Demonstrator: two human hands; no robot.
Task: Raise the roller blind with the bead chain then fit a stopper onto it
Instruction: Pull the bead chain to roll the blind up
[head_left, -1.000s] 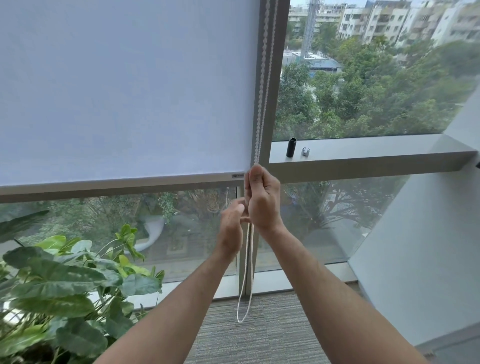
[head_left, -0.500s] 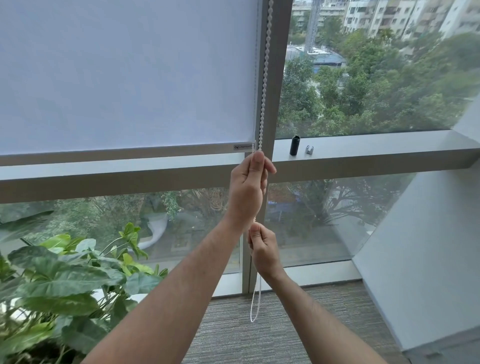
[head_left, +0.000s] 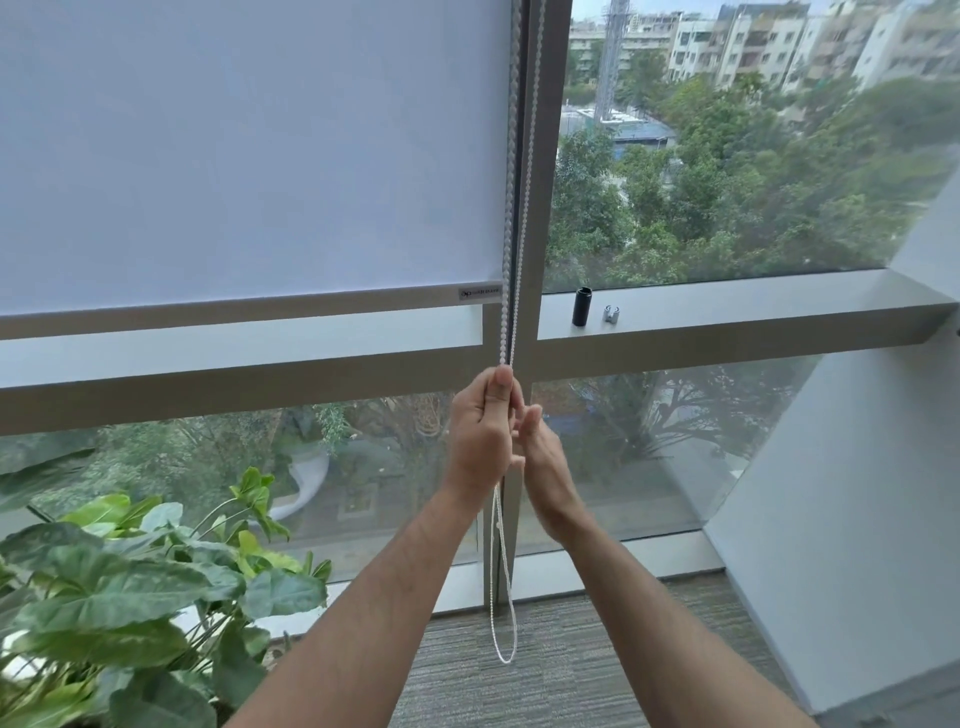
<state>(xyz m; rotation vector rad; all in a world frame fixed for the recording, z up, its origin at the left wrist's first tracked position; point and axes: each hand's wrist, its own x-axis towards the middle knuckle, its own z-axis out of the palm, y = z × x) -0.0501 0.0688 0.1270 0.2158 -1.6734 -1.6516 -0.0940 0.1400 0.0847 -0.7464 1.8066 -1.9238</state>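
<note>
Left hand fisted on bead chain; right hand loosely open beside it. Black cylinder, small metal clip on sill; plant lower left.

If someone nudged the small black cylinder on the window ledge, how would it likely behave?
The black cylinder stands upright on its narrow end on the ledge, so it would probably tip easily. Once down, its round shape suggests it could roll. It looks small, so likely light.
</note>
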